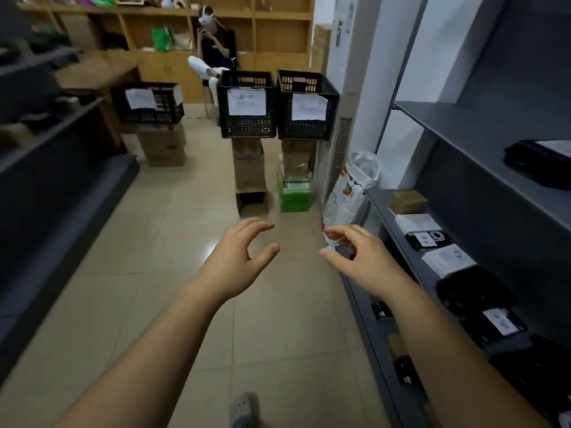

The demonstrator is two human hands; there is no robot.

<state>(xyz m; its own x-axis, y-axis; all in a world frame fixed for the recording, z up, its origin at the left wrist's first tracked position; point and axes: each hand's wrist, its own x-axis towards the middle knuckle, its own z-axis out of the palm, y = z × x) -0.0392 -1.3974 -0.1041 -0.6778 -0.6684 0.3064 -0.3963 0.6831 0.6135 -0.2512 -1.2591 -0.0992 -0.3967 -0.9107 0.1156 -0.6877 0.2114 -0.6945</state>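
Note:
My left hand [238, 257] reaches forward over the tiled floor at mid-frame, fingers loosely curved and thumb apart, holding nothing. My right hand [358, 257] is stretched out beside it in the same loose claw, close to the front edge of the grey shelf rack [398, 242] on the right. A dark patch shows between its thumb and fingers, and it looks like the rack's base behind the hand. The two hands are about a hand's width apart and touch nothing.
Three black labelled crates [247, 103] stand on cardboard boxes [248, 168] ahead. A seated person [216, 47] is by the wooden shelving at the back. A white bag [349, 193] leans at the rack's end, black packages [475, 291] lie on the rack, and dark shelving [46, 180] lines the left.

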